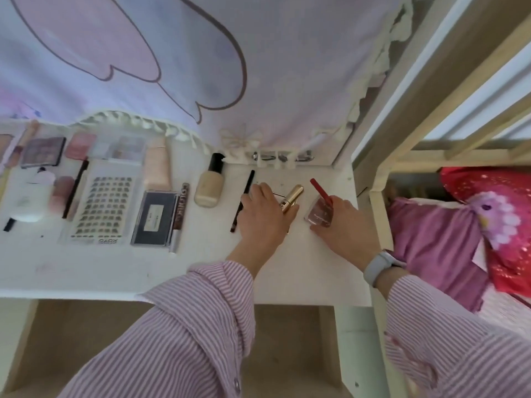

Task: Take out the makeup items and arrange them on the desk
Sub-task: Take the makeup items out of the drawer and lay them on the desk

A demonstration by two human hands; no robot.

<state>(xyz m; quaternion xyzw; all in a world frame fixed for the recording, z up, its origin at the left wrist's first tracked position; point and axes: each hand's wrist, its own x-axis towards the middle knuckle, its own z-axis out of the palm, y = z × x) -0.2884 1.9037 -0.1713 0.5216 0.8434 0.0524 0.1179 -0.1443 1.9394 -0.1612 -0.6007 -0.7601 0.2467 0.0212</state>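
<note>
Many makeup items already laid out in rows across white desk (86, 271): eyeshadow palette (43, 152) far left, lash tray (102, 208), dark compact (153, 218), foundation bottle (209, 183) mid-desk, thin black pencil (243, 201) just beside left hand (264, 216). Left hand curled round gold tube (293, 198), low over desk. Right hand (343, 225) grips clear pink compact (319, 216) and red stick (320, 191) together. Risk: two items in one grip, one may slip; gold tube round, could roll toward pencil.
</note>
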